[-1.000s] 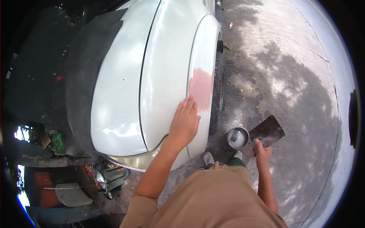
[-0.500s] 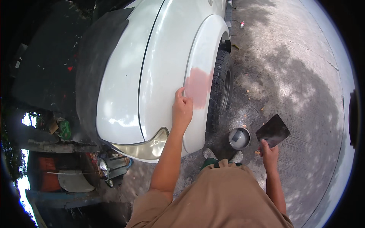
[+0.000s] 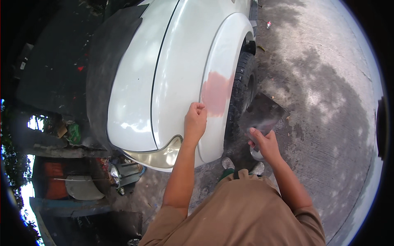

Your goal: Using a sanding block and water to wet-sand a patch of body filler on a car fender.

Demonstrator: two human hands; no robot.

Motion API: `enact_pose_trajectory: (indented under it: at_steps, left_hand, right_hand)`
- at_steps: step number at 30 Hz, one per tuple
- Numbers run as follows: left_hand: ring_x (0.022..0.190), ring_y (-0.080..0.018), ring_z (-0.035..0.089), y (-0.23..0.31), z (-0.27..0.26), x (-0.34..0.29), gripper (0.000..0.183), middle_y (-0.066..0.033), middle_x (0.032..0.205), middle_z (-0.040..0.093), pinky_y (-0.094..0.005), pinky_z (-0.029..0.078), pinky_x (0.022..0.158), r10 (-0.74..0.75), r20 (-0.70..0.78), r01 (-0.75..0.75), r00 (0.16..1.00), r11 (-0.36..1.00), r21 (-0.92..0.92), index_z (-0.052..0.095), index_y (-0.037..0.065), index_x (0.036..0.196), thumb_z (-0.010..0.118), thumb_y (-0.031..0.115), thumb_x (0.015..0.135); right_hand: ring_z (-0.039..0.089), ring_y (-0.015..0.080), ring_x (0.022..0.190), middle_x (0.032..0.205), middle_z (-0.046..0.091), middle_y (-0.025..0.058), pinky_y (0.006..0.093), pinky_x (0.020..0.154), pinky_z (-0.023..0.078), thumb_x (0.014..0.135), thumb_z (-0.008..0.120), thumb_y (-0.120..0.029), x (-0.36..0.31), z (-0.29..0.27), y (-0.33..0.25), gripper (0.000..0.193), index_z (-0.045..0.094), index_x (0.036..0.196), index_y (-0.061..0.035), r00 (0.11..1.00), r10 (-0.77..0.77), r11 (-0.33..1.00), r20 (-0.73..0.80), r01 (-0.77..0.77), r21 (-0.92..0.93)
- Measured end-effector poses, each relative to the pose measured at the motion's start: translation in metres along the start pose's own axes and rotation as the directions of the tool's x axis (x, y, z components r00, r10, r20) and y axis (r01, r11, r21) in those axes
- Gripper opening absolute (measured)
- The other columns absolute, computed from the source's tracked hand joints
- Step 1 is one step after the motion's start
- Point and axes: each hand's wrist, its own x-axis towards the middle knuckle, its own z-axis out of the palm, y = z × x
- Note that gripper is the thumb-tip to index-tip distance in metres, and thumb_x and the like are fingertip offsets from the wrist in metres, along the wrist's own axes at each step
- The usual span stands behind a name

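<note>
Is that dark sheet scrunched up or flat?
Flat: the dark sheet spreads beyond the right hand, its straight edges showing.

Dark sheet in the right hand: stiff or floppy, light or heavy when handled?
The dark sheet is probably fairly stiff: gripped near one edge by the right hand, it extends without obvious droop. Likely light, since that edge grip alone supports it. Blur hides finer flexing.

The right hand [image 3: 266, 144] and the blurred dark sheet [image 3: 262, 110] it grips hide most of the bowl [image 3: 257, 155]. The left hand [image 3: 195, 122] curls its fingertips from view; whether they pinch something cannot be told. The white car [image 3: 178, 82] runs off the top edge. The tan shirt [image 3: 234, 209], cut by the lower edge, hides the legs above 2 shoes [image 3: 228, 163].
</note>
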Motion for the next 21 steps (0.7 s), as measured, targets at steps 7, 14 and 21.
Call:
enact_pose_trajectory:
  at_steps: [7,14,21]
  left_hand:
    - [0.074,-0.0198,0.065,-0.017,-0.006,-0.025,0.031,-0.0093,0.082,0.067,-0.0350,0.052,0.072,0.128,-0.053,-0.128,0.990,0.992,-0.013,0.061,0.000,0.123,0.060,0.017,0.098]
    - [0.078,-0.0178,0.065,-0.033,-0.011,-0.054,0.037,-0.0103,0.089,0.067,-0.0329,0.052,0.074,0.043,-0.039,-0.045,0.998,0.998,-0.035,0.060,-0.001,0.131,0.061,0.015,0.098]
    - [0.086,-0.0112,0.059,-0.033,-0.003,-0.069,0.039,-0.0045,0.095,0.061,-0.0263,0.050,0.081,-0.020,0.077,0.028,0.997,0.994,-0.109,0.055,-0.005,0.135,0.058,0.011,0.100]
  right_hand:
    - [0.064,0.0124,0.067,0.083,0.071,0.0064,0.0275,0.061,0.050,0.097,0.069,-0.030,0.085,0.106,-0.005,0.032,0.070,0.097,0.0021,0.978,-0.185,0.979,0.097,0.174,0.111]
    - [0.061,0.0124,0.065,0.075,0.068,0.0061,0.0304,0.060,0.049,0.096,0.068,-0.027,0.106,0.119,0.004,0.031,0.069,0.094,0.0046,0.975,-0.223,0.975,0.015,0.223,0.016]
    - [0.062,0.0129,0.060,0.068,0.068,0.0079,0.0313,0.060,0.050,0.096,0.067,-0.025,0.103,0.119,0.008,0.030,0.069,0.091,0.0046,0.977,-0.213,0.975,0.023,0.214,-0.058]
